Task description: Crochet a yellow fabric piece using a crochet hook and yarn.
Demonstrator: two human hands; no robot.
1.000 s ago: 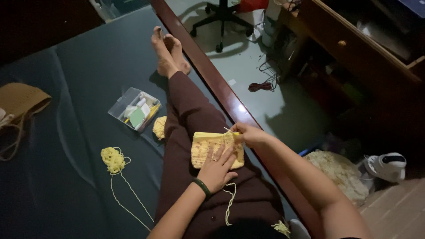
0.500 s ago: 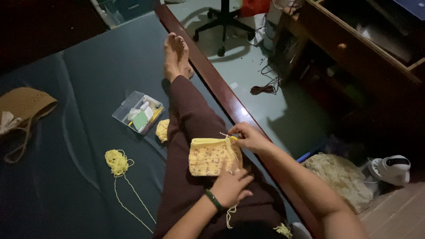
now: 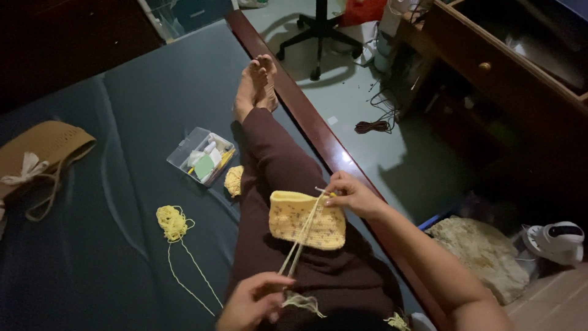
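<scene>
A yellow crocheted piece [image 3: 306, 219] lies on my lap, over dark maroon trousers. My right hand [image 3: 352, 195] pinches a crochet hook and the yarn at the piece's upper right corner. A taut yellow yarn strand [image 3: 301, 239] runs from there down to my left hand [image 3: 254, 299], which grips it near my waist. A frayed tuft of yarn hangs just below that hand.
On the dark mattress [image 3: 110, 135] lie a loose yarn tangle [image 3: 172, 222], a small yellow yarn ball [image 3: 234, 181], a clear plastic box of supplies [image 3: 201, 155] and a tan woven bag [image 3: 43, 153]. A wooden bed rail [image 3: 318, 132], office chair base [image 3: 318, 37] and desk [image 3: 508, 67] stand to the right.
My left hand has left the crocheted piece and pulled back toward my waist, drawing the yarn tight. The right hand stays at the piece's corner.
</scene>
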